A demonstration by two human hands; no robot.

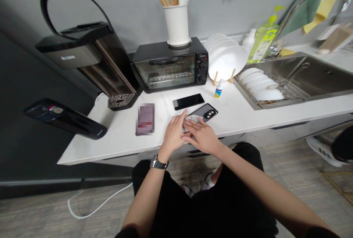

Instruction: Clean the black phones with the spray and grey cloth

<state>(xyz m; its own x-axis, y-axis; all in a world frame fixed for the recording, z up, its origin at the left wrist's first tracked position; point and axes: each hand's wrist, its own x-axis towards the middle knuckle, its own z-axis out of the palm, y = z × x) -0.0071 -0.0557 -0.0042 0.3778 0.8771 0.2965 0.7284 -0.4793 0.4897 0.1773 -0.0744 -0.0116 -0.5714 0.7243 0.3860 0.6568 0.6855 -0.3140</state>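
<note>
My left hand (174,132) rests near the counter's front edge, with index finger and thumb apart. My right hand (203,135) meets it from the right, fingers pressed on a crumpled white tissue (195,117). Beneath the tissue lies a dark-rimmed phone case (202,112) with camera cut-outs; its near end is hidden by the hands. Just behind is a black phone (189,101), lying flat. A small white bottle (218,89) with a blue and yellow label stands to the right. Left of my hands lies a purplish packet (145,119), its surface pixelated.
A toaster oven (171,67) backs the counter, carrying a white utensil holder (176,22). To the left are a tall water dispenser (93,59) and a dark flask (68,118). Plates (227,61) stand in a rack beside the sink (311,72). A white cable (96,208) trails on the floor.
</note>
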